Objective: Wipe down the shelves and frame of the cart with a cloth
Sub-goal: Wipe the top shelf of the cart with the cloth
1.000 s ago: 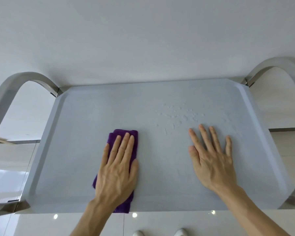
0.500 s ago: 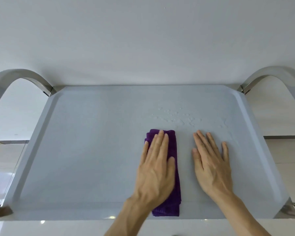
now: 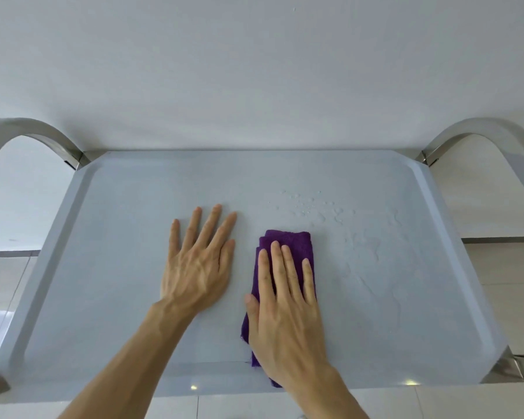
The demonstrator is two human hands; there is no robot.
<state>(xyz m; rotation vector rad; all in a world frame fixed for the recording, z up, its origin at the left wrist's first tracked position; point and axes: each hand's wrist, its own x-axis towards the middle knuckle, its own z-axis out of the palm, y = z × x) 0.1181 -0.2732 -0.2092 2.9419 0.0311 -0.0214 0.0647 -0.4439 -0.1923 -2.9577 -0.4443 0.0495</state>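
On the cart's top shelf (image 3: pixel 109 267), my left hand (image 3: pixel 198 267) now lies flat and bare left of centre; the purple cloth (image 3: pixel 288 243) has passed beneath my right hand (image 3: pixel 285 303), flat on it. Droplets (image 3: pixel 315 207) wait rightward, open shelf running to the raised right edge.

Matt grey shelf (image 3: pixel 127 267), fuzzy purple cloth (image 3: pixel 288 238), polished metal frame (image 3: pixel 43 131).
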